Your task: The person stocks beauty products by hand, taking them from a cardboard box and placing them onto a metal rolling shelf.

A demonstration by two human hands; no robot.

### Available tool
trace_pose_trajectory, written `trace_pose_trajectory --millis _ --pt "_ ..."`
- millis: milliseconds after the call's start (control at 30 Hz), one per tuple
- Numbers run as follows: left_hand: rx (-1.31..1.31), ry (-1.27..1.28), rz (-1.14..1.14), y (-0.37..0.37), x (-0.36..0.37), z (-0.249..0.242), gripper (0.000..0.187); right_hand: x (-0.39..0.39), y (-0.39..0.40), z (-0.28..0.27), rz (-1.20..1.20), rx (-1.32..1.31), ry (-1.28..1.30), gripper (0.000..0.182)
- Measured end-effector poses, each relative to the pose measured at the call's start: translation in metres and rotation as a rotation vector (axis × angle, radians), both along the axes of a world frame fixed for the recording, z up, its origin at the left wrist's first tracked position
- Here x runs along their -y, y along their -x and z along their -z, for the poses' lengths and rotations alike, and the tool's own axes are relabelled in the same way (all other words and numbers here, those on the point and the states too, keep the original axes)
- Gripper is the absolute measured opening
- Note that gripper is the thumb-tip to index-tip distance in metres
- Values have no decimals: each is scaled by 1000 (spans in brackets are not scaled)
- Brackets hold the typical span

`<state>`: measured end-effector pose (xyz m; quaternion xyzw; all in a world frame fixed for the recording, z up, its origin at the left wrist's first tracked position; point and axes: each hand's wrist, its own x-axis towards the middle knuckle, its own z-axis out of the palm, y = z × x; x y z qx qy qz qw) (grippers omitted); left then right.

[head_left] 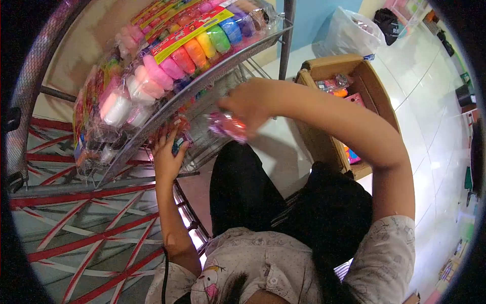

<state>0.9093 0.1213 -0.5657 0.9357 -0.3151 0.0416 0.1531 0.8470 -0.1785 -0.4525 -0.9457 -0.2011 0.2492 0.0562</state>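
Head cam: holding shiny purple-red plastic packet (225, 127) pinched in motion-blurred R hand (248, 109), btwn mesh rack (243, 57) & open cardboard box (377, 90); touching plastic-wrapped packs (180, 124) w/ spread L hand (168, 154), just below rack's bagged multicol. clay-like rolls (182, 60).

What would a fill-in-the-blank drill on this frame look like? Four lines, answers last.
The blurred hand with the shiny packet is the person's own ____.
The open box on the tiled floor is made of ____.
The small bag beside the white plastic bag is coloured ____.
In the front pack, the green piece sits between yellow and ____.

Missing words: right; cardboard; black; blue.
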Motion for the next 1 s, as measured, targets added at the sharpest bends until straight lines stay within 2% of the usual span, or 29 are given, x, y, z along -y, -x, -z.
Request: trace_pose_trajectory --millis 67,133,200,300,333,367,467,500,600,700,800,833,933,967,1000 --pt "-78 -24 -52 -4 -6 6 62 -33 -53 24 -133 -65 81 85" --pt "-121 -29 -72 -5 -7 7 63 -39 -79 53 -237 61 24 89" --pt "-43 11 -76 -5 -9 14 62 -33 -85 70 -305 321 -148 94" --pt "47 33 -13 0 -5 4 59 -9 -64 71 -206 413 -227 90" --pt "71 32 25 4 0 -5 58 6 -61 87 -245 497 -244 84" --pt "216 -33 94 8 6 -14 52 19 -59 102 -282 580 -261 79" --pt "142 47 144 9 25 -20 47 30 -36 91 13 403 -533 67" --pt "122 48 113 7 34 -15 44 33 -39 106 20 432 -592 63" --pt "-146 198 119 -15 49 4 43 31 -33 100 53 432 -539 59" --pt "-211 163 105 -32 51 0 37 34 -32 92 50 346 -553 55" --pt "-217 147 52 -74 38 34 35 46 -41 99 -87 346 -637 54" --pt "-217 140 54 -84 37 39 34 46 -39 91 -22 254 -618 56" --pt "-168 80 122 -97 45 38 33 45 -42 95 6 291 -565 58" --pt "-125 41 124 -101 51 40 32 42 -42 88 102 151 -571 60" --pt "-77 -10 129 -103 59 41 32 46 -42 96 81 224 -575 61"
